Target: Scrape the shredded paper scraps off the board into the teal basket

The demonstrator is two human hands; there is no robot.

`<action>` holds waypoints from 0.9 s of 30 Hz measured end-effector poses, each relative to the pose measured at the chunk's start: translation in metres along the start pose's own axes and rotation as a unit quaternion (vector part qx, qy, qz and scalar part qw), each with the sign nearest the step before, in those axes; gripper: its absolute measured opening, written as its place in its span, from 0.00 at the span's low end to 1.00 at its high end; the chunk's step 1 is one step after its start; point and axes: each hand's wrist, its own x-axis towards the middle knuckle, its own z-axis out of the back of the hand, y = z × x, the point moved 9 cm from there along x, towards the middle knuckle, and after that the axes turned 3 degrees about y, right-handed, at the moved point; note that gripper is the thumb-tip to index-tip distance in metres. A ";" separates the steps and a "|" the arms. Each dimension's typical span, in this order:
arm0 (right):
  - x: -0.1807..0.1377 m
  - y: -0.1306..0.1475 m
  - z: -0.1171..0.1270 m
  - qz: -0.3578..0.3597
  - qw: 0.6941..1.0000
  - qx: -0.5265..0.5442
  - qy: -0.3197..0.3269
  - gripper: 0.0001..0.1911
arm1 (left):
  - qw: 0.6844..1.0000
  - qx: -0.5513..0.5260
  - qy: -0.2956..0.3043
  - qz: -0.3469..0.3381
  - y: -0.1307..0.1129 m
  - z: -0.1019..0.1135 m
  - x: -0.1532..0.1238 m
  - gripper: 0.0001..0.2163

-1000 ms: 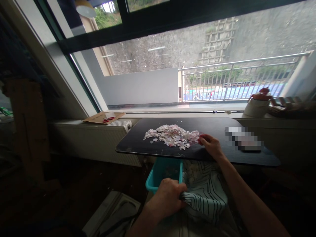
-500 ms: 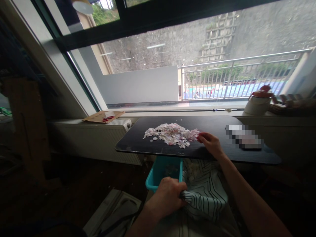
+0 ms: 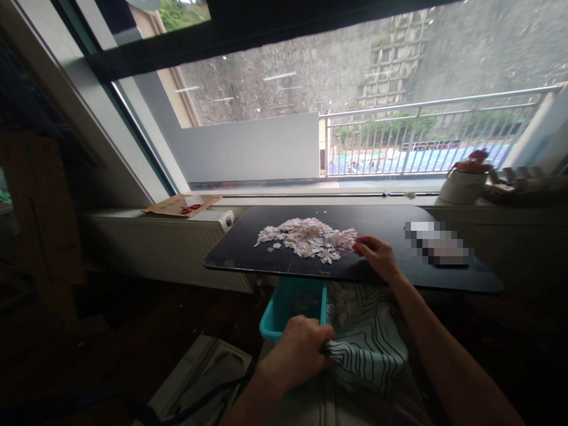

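Note:
A heap of small white and pinkish paper scraps (image 3: 306,236) lies on the black tabletop (image 3: 261,213). My right hand (image 3: 375,253) reaches over the table, its closed fingertips touching the heap's right end. Whatever those fingertips hold, if anything, is too small to make out. Below the table edge, my left hand (image 3: 302,343) is closed around the bunched edge of a pale cloth with black stripes (image 3: 370,355). More pale scraps lie in the cloth's hollow. Beside my left hand stands a turquoise bin (image 3: 273,316), with something dim inside.
A blurred-out flat object (image 3: 439,244) lies on the table's right side. Red scissors (image 3: 191,209) rest on brown paper (image 3: 166,205) above the radiator (image 3: 177,251). A white jug with an orange top (image 3: 462,183) stands on the sill. A large window rises behind.
The view has shifted slightly, moving the table and bin a little up and left in the picture. Both hands keep nearly the same places and grips.

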 end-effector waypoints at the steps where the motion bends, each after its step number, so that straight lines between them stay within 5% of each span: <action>1: 0.000 0.000 0.002 -0.004 1.000 -0.004 -0.011 0.13 | 1.000 0.000 -0.002 -0.002 0.000 0.000 0.000 0.04; 14: 0.000 -0.001 0.005 -0.003 1.000 0.001 -0.024 0.12 | 1.000 -0.004 -0.010 -0.007 -0.001 0.001 0.000 0.05; 21: -0.003 0.007 -0.017 0.021 0.998 0.002 0.066 0.19 | 1.000 -0.006 0.003 -0.002 0.001 -0.003 0.001 0.05; 27: -0.004 0.008 -0.010 0.016 0.999 0.014 0.032 0.19 | 1.000 -0.008 0.005 0.000 0.001 -0.003 0.001 0.05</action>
